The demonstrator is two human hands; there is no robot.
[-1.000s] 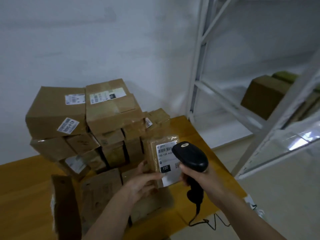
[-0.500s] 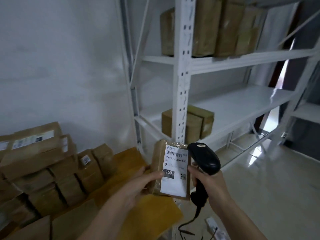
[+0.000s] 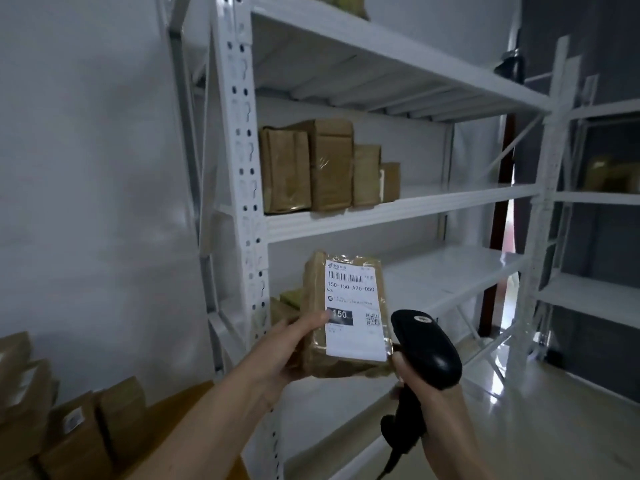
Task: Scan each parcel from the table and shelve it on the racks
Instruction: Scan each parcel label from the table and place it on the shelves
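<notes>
Brown taped parcel [image 3: 346,317] is held upright in front of the white rack [image 3: 247,188], label facing the camera. The left hand [image 3: 294,344] grips its left edge, thumb pressed on the label. The right hand [image 3: 420,386] is wrapped round the handle of a black scanner [image 3: 427,351], just beside the parcel's lower right corner. Four shelved parcels [image 3: 325,168] stand at the left end of the middle shelf. More boxes [image 3: 69,431] sit on the table [image 3: 180,407] at lower left.

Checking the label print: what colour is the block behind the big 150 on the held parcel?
Black, with pale digits, on the white label of the parcel; head view.
</notes>
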